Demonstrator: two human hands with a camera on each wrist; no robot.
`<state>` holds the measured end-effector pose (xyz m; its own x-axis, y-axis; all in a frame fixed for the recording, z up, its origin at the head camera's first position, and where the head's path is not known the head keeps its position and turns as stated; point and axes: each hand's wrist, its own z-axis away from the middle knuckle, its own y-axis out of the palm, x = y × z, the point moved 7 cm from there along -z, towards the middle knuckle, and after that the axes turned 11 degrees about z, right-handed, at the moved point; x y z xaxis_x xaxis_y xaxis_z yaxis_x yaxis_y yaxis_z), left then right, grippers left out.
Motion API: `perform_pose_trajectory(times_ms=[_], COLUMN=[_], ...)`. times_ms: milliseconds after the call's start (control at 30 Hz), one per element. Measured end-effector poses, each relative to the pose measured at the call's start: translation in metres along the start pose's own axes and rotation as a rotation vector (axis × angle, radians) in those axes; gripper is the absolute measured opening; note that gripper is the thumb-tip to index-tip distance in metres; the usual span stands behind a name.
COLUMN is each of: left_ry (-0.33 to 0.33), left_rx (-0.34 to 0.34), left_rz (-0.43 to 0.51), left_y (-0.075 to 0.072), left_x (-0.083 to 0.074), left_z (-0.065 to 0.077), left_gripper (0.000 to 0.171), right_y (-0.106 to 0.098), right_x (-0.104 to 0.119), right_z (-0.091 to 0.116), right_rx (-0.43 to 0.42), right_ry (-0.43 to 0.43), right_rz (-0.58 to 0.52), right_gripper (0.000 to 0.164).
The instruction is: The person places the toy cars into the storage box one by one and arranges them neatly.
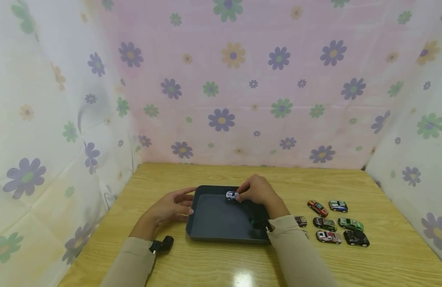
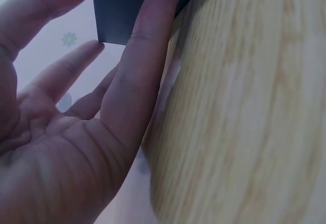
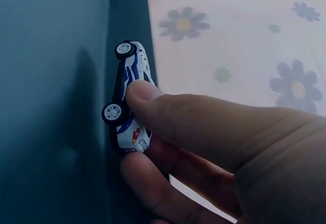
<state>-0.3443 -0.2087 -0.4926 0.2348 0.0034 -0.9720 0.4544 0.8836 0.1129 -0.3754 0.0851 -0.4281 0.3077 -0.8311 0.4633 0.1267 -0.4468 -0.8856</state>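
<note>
A white and blue toy car (image 3: 133, 84) is pinched between the thumb and fingers of my right hand (image 1: 257, 190), over the far part of a dark tray (image 1: 221, 217). The right wrist view shows the car's wheels turned toward the tray's interior; whether they touch the tray I cannot tell. At the tray's left side, my left hand (image 1: 171, 207) touches the edge with its fingers spread. In the left wrist view, the left thumb (image 2: 145, 56) lies against the tray's outer wall, and another fingertip meets its lower corner.
Several toy cars stand on the wooden table (image 1: 382, 199) right of the tray, among them a red car (image 1: 317, 208), a green car (image 1: 351, 224) and a black car (image 1: 356, 238). My right forearm partly hides others. Flowered cloth (image 1: 257, 107) closes off the back and sides.
</note>
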Motion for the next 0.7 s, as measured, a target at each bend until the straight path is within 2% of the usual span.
perform_pose_trajectory(times_ms=[267, 700], left_ry=[-0.004, -0.002], left_rx=[0.003, 0.001], left_rz=[0.004, 0.017], left_y=[0.002, 0.003], left_x=[-0.002, -0.001], left_z=[0.001, 0.000], left_gripper=[0.091, 0.092], right_y=[0.013, 0.026], right_x=[0.009, 0.036], right_z=[-0.003, -0.014], right_rx=[0.021, 0.034], right_ry=[0.046, 0.017], right_rz=[0.025, 0.105], right_gripper=[0.011, 0.015])
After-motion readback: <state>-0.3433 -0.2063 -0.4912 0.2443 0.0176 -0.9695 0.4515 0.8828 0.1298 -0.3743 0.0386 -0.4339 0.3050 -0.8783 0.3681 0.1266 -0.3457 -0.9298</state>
